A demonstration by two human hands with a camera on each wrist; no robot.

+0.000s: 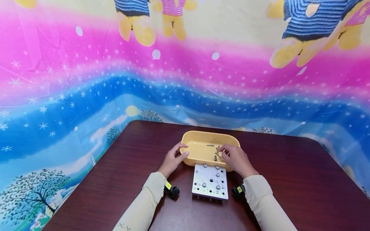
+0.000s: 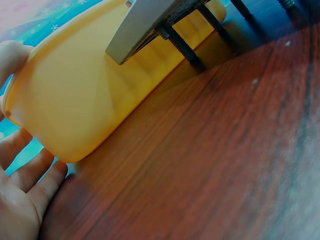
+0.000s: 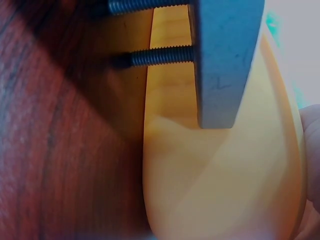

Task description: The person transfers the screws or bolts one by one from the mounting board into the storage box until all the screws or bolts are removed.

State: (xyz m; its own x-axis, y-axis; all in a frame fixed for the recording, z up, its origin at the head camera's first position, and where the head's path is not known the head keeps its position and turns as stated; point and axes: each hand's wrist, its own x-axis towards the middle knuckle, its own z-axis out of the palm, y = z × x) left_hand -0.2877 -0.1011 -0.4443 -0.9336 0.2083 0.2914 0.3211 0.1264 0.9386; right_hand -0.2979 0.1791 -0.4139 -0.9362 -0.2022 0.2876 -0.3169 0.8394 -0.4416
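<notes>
A yellow plastic tray [image 1: 196, 152] holds several small metal bolts [image 1: 218, 150], mostly toward its right side. At the tray's left end, my left hand [image 1: 172, 157] grips the rim, with fingers [image 2: 42, 177] against the outer wall in the left wrist view. My right hand [image 1: 235, 159] reaches over the right side, curled fingertips right at the bolts; I cannot tell whether one is pinched. In front of the tray is a silver metal plate [image 1: 206, 189] with holes and several bolt heads on top. Threaded shanks [image 3: 162, 55] stick out beneath it.
Everything stands on a dark reddish wooden table [image 1: 144, 150]. The plate's far edge overlaps the tray's near wall. Black wrist cameras [image 1: 172, 190] sit on both cuffs, on either side of the plate. A colourful printed curtain [image 1: 185, 80] hangs behind the table.
</notes>
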